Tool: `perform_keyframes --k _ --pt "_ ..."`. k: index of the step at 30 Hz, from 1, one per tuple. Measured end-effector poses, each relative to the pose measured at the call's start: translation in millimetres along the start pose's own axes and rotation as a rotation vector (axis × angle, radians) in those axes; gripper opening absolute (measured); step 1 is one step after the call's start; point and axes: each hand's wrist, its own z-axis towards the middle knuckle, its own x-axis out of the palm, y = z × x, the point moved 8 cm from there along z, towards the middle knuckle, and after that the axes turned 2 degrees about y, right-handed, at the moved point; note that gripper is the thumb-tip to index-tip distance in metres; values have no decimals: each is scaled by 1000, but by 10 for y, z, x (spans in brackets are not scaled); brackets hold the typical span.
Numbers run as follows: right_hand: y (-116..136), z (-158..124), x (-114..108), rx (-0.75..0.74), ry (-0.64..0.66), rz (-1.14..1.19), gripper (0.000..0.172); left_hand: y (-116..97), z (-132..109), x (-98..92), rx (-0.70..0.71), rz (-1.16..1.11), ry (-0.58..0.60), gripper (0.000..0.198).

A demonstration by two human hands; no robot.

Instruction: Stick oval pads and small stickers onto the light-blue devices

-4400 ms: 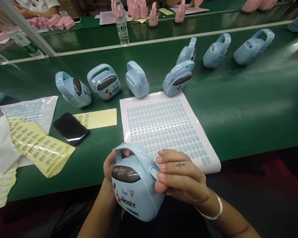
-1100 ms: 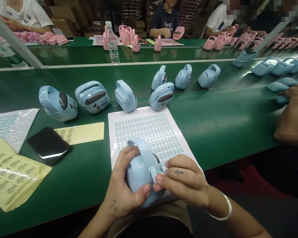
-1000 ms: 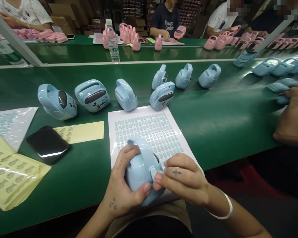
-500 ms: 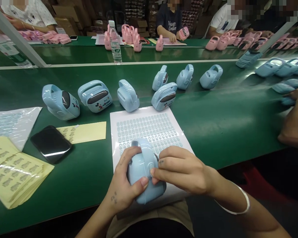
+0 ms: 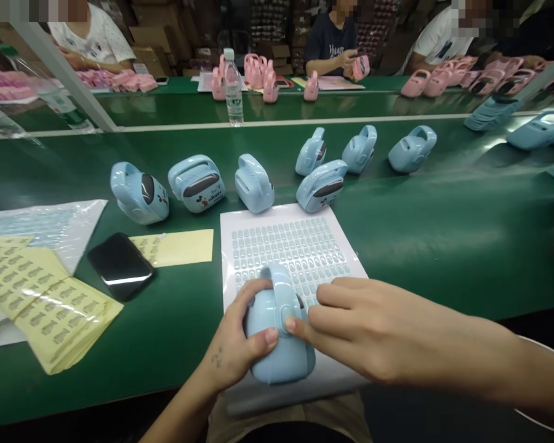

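My left hand is wrapped round a light blue handled toy case that rests on a white sheet of small blue stickers at the near edge of the green belt. My right hand lies over the sheet with fingers stretched out. Its lowest fingertip presses a small oval sticker on the side of the case's handle.
Several more blue cases stand in a row beyond the sheet. A black phone, yellow label sheets and a clear bag lie to the left. A water bottle, pink cases and seated people are across the belt.
My right hand has straightened from a pinch to flat fingers pushing on the handle sticker. The case sits lower on the sheet. The other person's arm at the right edge has gone.
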Motion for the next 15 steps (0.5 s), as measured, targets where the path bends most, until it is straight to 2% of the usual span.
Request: perform_keyframes --k 3,5,6,8,10,12,14,15 --pt "-77 5 -48 7 4 32 17 -42 -9 71 17 -126 43 58" --pt "-252 -58 -183 46 -59 105 28 -84 12 41 29 -199 40 61" --pt "-367 -121 -288 68 -135 150 37 -121 43 -36 47 -207 6 61" --pt "-618 -319 -505 113 -354 247 48 -257 162 -332 120 -148 -133 63" --pt "-848 -565 -569 160 -548 363 48 -512 361 -760 230 -1 -324 63" --pt "-1036 -761 -369 247 -604 492 48 -896 634 -1206 359 229 -523 62" --pt "-1172 -905 23 382 -550 558 48 -1340 932 -1610 476 499 -756 57" --pt "-1218 -970 246 454 -505 562 49 -1523 1112 -1774 470 663 -855 53"
